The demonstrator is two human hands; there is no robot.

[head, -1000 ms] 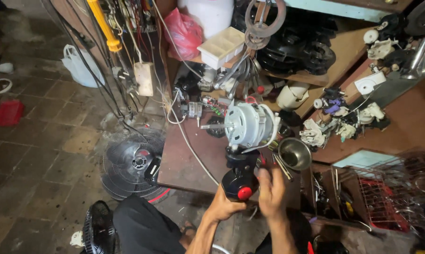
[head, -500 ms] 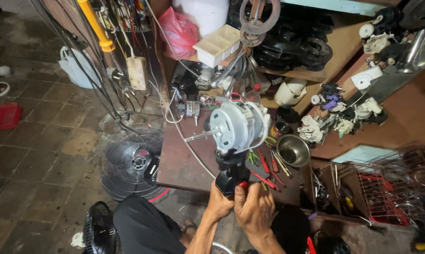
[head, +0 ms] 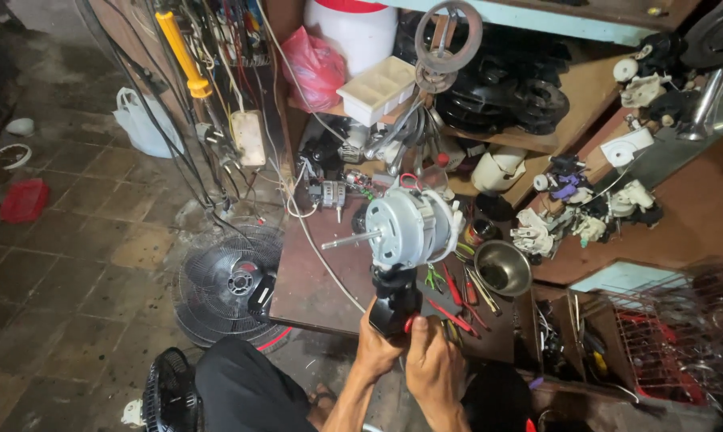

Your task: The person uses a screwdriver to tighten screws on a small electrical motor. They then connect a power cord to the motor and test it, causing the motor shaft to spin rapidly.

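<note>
A silver fan motor (head: 405,226) with its shaft pointing left sits on a black neck piece (head: 395,300) above the brown workbench (head: 313,284). My left hand (head: 375,348) grips the bottom of the black neck from the left. My right hand (head: 432,364) closes on the same base from the right, by a small red part. A white cable loops around the motor's right side.
A steel bowl (head: 501,266) and red-handled tools (head: 455,296) lie right of the motor. Fan grilles (head: 229,284) lean on the tiled floor at left. Shelves behind hold black fan parts, a white tray (head: 376,90) and a pink bag (head: 316,66). A wire basket (head: 657,336) stands at right.
The motor has turned, its shaft now pointing left. My right hand dropped from beside the neck to its base, joining the left hand there.
</note>
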